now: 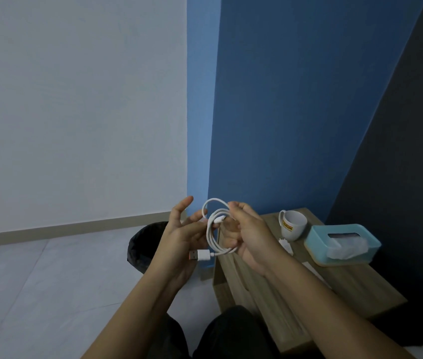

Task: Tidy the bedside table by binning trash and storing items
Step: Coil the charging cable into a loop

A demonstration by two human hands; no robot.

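Note:
A white USB cable (pixel 211 233) is wound into loops in the air, just left of the wooden bedside table (pixel 340 278). My right hand (pixel 246 231) grips the loops, fingers curled round them. My left hand (pixel 182 237) is beside the coil with its fingers spread and fairly straight; the cable's upper loop passes by its fingertips. The orange-tipped USB plug (pixel 199 255) sticks out in front of the left palm. A black bin (pixel 141 244) stands on the floor behind my left hand, partly hidden by it.
On the table stand a white mug (pixel 292 225) with a yellow label, a teal tissue box (pixel 341 244) and a small white object (pixel 286 245) beside the mug. Blue wall behind, dark headboard at right, pale tiled floor at left. My knees are at the bottom.

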